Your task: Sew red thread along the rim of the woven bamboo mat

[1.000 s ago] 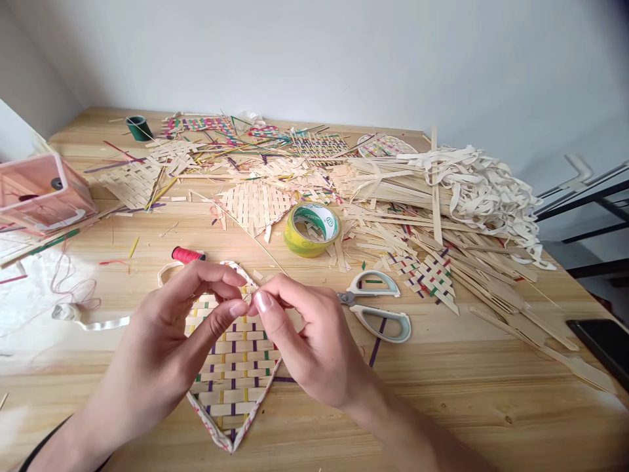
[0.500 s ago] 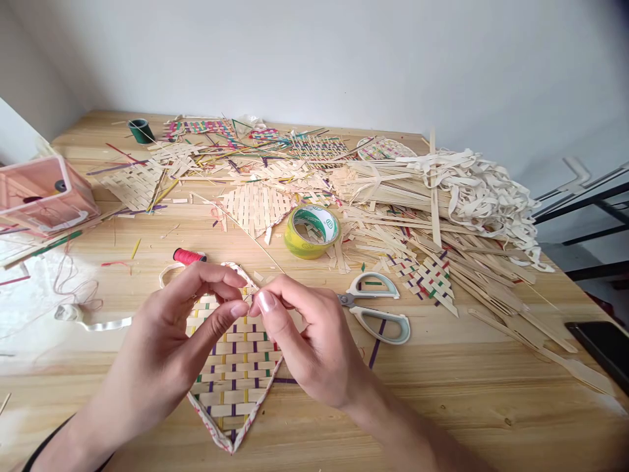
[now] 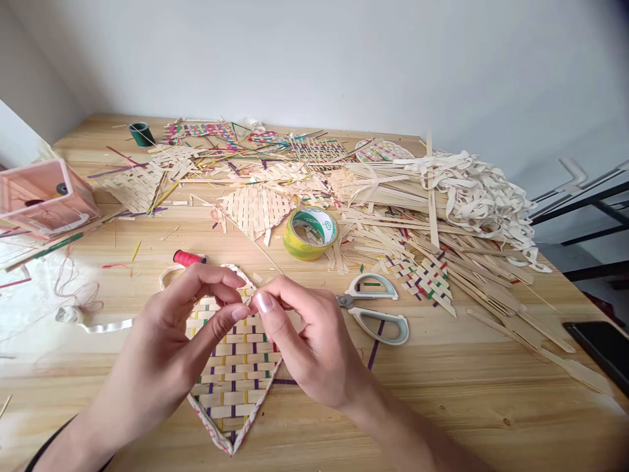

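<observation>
My left hand (image 3: 171,341) and my right hand (image 3: 309,337) meet above a woven bamboo-strip piece (image 3: 233,396). Thumb and forefinger are pinched on each side, fingertips nearly touching; whatever lies between them is too small to make out. Purple, yellow and green strips run through the weave, and white cloth tape stitched with red thread binds its pointed lower edge. My hands cover part of its upper end. A red thread spool (image 3: 189,257) lies just beyond my left hand. White-handled scissors (image 3: 377,311) rest to the right of my right hand, blades partly hidden.
A roll of clear yellow tape (image 3: 310,244) stands beyond my hands. Bamboo strips (image 3: 393,190) and tangled white cloth tape (image 3: 484,196) pile up at the right. A pink plastic box (image 3: 46,196) is at the left, a dark phone-like object (image 3: 597,351) at the right edge.
My hands keep the same pinched pose over the woven piece, fingertips shifting only slightly. The whole view has moved a few pixels.
</observation>
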Action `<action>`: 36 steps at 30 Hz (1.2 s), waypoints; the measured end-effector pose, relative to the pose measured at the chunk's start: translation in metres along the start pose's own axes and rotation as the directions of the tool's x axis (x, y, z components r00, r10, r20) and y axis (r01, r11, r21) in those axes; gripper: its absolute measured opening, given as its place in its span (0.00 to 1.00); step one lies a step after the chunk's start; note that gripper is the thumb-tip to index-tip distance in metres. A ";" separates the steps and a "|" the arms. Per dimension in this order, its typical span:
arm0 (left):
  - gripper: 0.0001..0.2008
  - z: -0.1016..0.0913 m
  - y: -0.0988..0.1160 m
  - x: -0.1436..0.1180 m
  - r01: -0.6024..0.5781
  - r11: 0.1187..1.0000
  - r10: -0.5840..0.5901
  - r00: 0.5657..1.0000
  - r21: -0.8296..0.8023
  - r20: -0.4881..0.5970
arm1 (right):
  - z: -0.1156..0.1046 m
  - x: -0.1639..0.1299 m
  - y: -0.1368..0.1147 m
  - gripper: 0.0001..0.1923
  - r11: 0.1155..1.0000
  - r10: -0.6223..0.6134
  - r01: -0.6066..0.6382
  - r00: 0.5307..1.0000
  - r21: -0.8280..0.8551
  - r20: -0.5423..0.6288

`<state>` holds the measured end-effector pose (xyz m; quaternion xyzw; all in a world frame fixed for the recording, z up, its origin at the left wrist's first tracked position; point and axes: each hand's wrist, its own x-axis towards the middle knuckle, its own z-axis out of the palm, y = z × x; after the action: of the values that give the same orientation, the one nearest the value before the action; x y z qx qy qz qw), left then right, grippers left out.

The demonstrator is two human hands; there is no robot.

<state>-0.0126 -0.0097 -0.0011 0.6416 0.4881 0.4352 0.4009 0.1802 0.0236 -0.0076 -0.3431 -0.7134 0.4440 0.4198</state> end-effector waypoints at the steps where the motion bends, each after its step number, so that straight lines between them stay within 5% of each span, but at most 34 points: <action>1: 0.05 0.000 0.000 0.000 -0.003 1.000 0.003 1.000 0.004 0.004 | 0.000 0.000 0.000 0.15 1.000 0.000 0.000 1.000 0.001 0.001; 36: 0.05 0.002 0.001 0.000 -0.015 1.000 0.015 1.000 0.009 0.011 | 0.001 -0.001 0.000 0.13 1.000 0.007 -0.007 1.000 0.002 -0.021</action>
<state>-0.0103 -0.0103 -0.0005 0.6494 0.4830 0.4323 0.3976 0.1796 0.0226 -0.0085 -0.3499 -0.7072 0.4425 0.4262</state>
